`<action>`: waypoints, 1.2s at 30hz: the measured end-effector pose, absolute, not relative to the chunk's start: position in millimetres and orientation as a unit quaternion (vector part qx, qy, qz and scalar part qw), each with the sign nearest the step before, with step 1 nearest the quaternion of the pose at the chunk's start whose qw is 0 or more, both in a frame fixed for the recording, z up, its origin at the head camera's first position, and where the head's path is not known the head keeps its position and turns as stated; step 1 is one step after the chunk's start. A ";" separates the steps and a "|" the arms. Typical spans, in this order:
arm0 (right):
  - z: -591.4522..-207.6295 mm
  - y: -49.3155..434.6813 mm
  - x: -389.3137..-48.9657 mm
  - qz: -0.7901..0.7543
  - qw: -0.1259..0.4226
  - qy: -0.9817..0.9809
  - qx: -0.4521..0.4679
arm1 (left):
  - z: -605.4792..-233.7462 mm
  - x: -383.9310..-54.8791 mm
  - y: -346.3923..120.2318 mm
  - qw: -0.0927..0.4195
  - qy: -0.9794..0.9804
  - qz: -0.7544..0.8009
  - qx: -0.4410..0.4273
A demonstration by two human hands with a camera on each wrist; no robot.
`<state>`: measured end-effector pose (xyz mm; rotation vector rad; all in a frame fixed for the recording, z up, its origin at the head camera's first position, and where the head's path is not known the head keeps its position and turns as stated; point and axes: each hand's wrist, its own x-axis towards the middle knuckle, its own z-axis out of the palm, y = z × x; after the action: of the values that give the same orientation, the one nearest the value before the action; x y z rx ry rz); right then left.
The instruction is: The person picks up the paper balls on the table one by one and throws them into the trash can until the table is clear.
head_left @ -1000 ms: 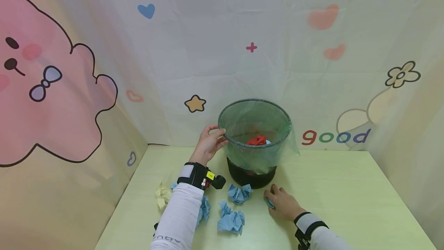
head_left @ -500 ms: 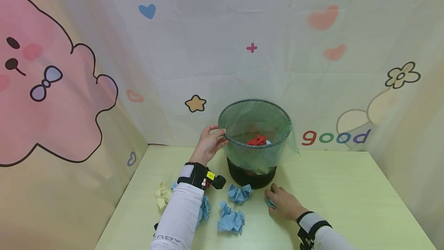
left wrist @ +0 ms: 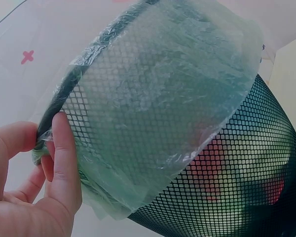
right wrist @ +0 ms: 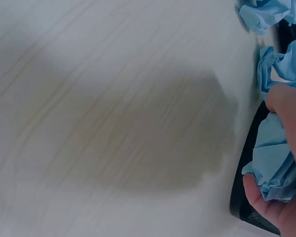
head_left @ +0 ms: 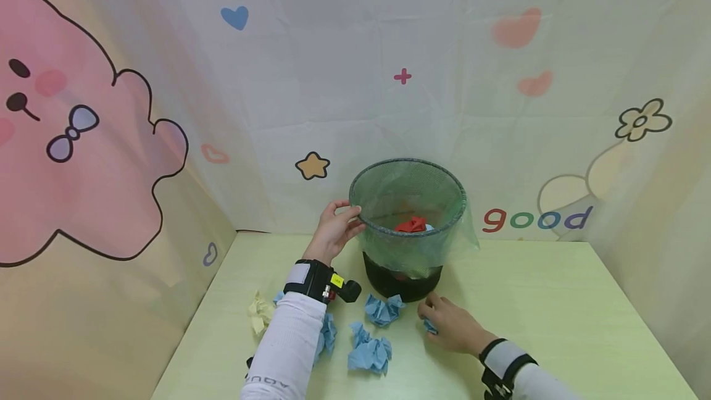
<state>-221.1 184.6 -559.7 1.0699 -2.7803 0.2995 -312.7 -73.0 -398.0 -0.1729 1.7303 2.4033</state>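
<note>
A black mesh wastebasket (head_left: 383, 276) stands at the back of the table, lined with a green plastic bag (left wrist: 153, 98) folded over its rim. My left hand (head_left: 335, 230) pinches the rim and the bag's edge at the left side, thumb on one face and fingers on the other. In front of the basket, low over the table, my right hand (head_left: 452, 326) grips a crumpled blue paper ball (right wrist: 274, 158). Fingers cover part of that ball. Inside the basket lies a crumpled red paper (head_left: 411, 225) with a pale blue piece beside it.
Two blue paper balls, one near the basket (head_left: 384, 312) and one closer to me (head_left: 370, 350), lie on the table (head_left: 528, 301). Another blue ball (head_left: 328, 333) and a yellow one (head_left: 261, 313) are partly behind my left forearm. A printed curtain (head_left: 361, 110) hangs behind.
My right hand has shifted slightly left, toward the front of the basket, with the blue paper ball in its fingers. My left hand stays at the rim.
</note>
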 end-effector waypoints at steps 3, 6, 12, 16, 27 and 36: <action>-551.7 181.9 -217.6 0.102 0.064 -0.923 0.364 | -398.3 -313.7 -73.2 0.090 0.580 0.808 -0.058; -543.9 179.8 -213.5 0.104 0.055 -0.920 0.374 | -398.2 -314.0 -73.5 0.091 0.582 0.806 -0.057; -535.9 174.8 -204.1 0.109 0.058 -0.904 0.410 | -398.1 -313.0 -74.0 0.092 0.588 0.802 -0.055; -532.6 169.8 -197.2 0.111 0.077 -0.888 0.439 | -398.2 -312.8 -74.4 0.092 0.588 0.802 -0.054; -510.9 158.7 -188.6 0.101 0.082 -0.873 0.471 | -398.0 -312.6 -73.7 0.091 0.587 0.803 -0.053; -486.7 151.6 -186.4 0.097 0.117 -0.850 0.505 | -398.3 -312.8 -73.4 0.091 0.587 0.803 -0.053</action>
<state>-186.4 151.6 -486.7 1.4770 -2.4869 0.2825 -312.8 -73.4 -398.3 -0.1568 1.7454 2.3852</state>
